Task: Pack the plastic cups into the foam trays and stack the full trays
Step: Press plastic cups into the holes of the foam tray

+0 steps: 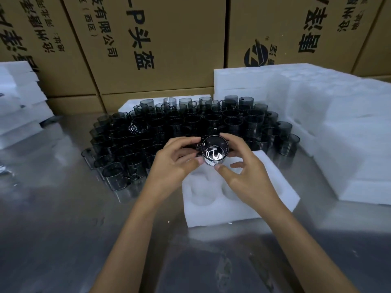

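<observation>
- Fingers [226, 136] of both hands pinch one smoky cup [214, 150], left hand [173, 163], right hand [243, 176], above foam tray [273, 185].
- Cardboard boxes [160, 43], print "有限公司", "头盔".
- Foam stack [338, 127] right.
- Cup cluster [169, 127] behind.

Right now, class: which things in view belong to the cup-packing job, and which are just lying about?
Belong to the job:
held cup, gripped by left hand and right hand
foam tray under the hands
crowd of dark cups
foam tray stacks, right and left

Lying about:
cardboard boxes behind
metal table
</observation>
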### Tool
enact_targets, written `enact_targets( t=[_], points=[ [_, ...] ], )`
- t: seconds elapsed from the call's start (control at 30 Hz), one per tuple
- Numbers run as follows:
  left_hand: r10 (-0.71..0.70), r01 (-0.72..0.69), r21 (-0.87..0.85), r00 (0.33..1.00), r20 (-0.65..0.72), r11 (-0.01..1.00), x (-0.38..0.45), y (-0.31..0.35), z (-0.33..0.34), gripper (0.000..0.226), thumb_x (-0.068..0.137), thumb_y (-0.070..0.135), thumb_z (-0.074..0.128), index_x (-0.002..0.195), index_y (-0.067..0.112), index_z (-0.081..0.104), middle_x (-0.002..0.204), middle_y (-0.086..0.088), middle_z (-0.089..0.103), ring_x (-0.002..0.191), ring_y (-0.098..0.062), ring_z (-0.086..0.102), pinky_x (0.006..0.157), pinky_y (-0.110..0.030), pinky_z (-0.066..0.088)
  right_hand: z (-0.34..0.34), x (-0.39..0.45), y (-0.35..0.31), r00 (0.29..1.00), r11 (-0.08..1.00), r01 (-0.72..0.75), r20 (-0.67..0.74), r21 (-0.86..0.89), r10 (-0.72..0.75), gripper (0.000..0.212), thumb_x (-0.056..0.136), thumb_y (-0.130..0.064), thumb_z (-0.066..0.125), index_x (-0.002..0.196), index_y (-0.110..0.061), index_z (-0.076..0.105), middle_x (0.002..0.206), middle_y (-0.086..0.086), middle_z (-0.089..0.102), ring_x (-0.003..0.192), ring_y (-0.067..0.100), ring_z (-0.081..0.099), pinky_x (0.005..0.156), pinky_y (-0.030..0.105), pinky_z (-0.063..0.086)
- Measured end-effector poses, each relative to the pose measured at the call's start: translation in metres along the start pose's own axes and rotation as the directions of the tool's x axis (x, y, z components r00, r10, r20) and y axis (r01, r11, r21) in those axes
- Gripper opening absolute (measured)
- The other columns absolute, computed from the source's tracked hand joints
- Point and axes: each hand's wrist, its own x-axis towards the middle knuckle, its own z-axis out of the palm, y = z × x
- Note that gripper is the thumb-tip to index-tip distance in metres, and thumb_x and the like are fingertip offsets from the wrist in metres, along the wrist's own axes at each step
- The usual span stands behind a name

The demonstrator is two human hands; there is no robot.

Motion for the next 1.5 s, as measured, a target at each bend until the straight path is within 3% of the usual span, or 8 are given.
enact_targets(
  t=[0.3, 0.47, 0.6, 0.73, 1.13, 1.23, 1.33, 1.5],
  points=[
    [-0.084, 0.095, -0.081, 0.987, 0.135, 0.992, -0.003, -0.008, 0.0, 0.013, 0.084, 0.004, 0.073, 0.097, 0.001, 0.075, 0.098, -0.012, 0.075, 0.095, -0.028, 0.072, 0.088, -0.031, 0.057, -0.007, 0.014, -0.006, 0.995, 0.995, -0.007, 0.098, 0.1, -0.003, 0.064, 0.084, 0.004, 0.072, 0.135, -0.029, 0.05, 0.124, -0.005, 0.055, 0.118, 0.007, 0.056, 0.109, 0.034, 0.044],
    [-0.074, 0.079, -0.048, 0.993, 0.087, 0.996, 0.001, -0.005, 0.0, 0.063, 0.067, 0.009, 0.083, 0.12, 0.017, 0.05, 0.104, -0.011, 0.055, 0.079, -0.021, 0.069, 0.075, -0.037, 0.06, -0.009, 0.032, -0.014, 0.95, 0.993, -0.014, 0.311, 0.116, -0.023, 0.072, 0.083, 0.006, 0.073, 0.142, -0.027, 0.049, 0.128, 0.005, 0.051, 0.121, 0.011, 0.054, 0.109, 0.029, 0.042],
    [-0.026, -0.009, 0.259, 0.991, 0.13, 0.966, 0.0, -0.005, -0.01, 0.077, 0.065, 0.025, 0.087, 0.135, 0.036, 0.056, 0.125, 0.009, 0.055, 0.101, -0.013, 0.061, 0.078, -0.028, 0.056, -0.006, 0.028, -0.006, 0.907, 0.984, -0.067, 0.421, 0.165, -0.008, 0.071, 0.087, 0.01, 0.066, 0.144, -0.021, 0.04, 0.135, 0.001, 0.059, 0.128, 0.011, 0.054, 0.109, 0.025, 0.042],
    [-0.023, 0.002, 0.278, 0.997, 0.072, 0.961, 0.0, -0.005, -0.01, 0.052, 0.066, 0.021, 0.088, 0.114, 0.026, 0.07, 0.115, 0.013, 0.067, 0.101, -0.008, 0.062, 0.079, -0.032, 0.054, -0.002, 0.028, 0.001, 0.931, 1.0, -0.015, 0.364, 0.007, 0.012, 0.058, 0.09, 0.001, 0.067, 0.14, -0.022, 0.048, 0.133, -0.012, 0.06, 0.127, -0.001, 0.051, 0.106, 0.018, 0.037],
    [-0.13, 0.087, 0.388, 0.988, 0.088, 0.918, 0.004, -0.013, -0.013, 0.068, 0.071, 0.023, 0.087, 0.134, 0.025, 0.06, 0.119, 0.013, 0.055, 0.114, 0.0, 0.055, 0.098, -0.017, 0.044, -0.01, 0.022, 0.015, 0.943, 0.979, -0.201, 0.262, -0.039, 0.204, 0.031, 0.098, -0.014, 0.058, 0.099, -0.042, 0.07, 0.093, -0.016, 0.073, 0.089, 0.019, 0.067, 0.075, 0.017, 0.048],
    [-0.155, 0.09, 0.415, 0.98, 0.125, 0.905, 0.004, -0.015, -0.014, 0.069, 0.076, 0.024, 0.084, 0.138, 0.025, 0.056, 0.122, 0.013, 0.053, 0.116, 0.001, 0.053, 0.096, -0.013, 0.042, -0.009, 0.02, 0.012, 0.953, 0.987, -0.157, 0.259, -0.018, 0.156, 0.021, 0.097, -0.024, 0.062, 0.108, -0.041, 0.07, 0.099, -0.022, 0.07, 0.081, 0.025, 0.066, 0.081, 0.027, 0.055],
    [-0.183, 0.106, 0.413, 0.971, 0.151, 0.904, 0.004, -0.015, -0.016, 0.058, 0.083, 0.032, 0.076, 0.137, 0.03, 0.055, 0.124, 0.019, 0.052, 0.116, 0.008, 0.049, 0.087, -0.003, 0.039, -0.008, 0.019, 0.011, 0.958, 0.994, -0.105, 0.265, -0.036, 0.111, 0.031, 0.095, -0.029, 0.065, 0.124, -0.039, 0.066, 0.101, -0.017, 0.067, 0.063, 0.005, 0.055, 0.07, 0.014, 0.048],
    [-0.204, 0.102, 0.482, 0.965, 0.164, 0.87, 0.004, -0.02, -0.017, 0.041, 0.1, 0.024, 0.055, 0.141, 0.024, 0.053, 0.149, 0.018, 0.037, 0.139, -0.007, 0.032, 0.116, -0.031, 0.03, -0.005, 0.016, 0.011, 0.956, 0.986, -0.065, 0.274, -0.154, 0.106, 0.029, 0.093, -0.028, 0.069, 0.121, -0.034, 0.068, 0.111, -0.016, 0.06, 0.079, 0.013, 0.061, 0.072, 0.009, 0.044]
  ],
)
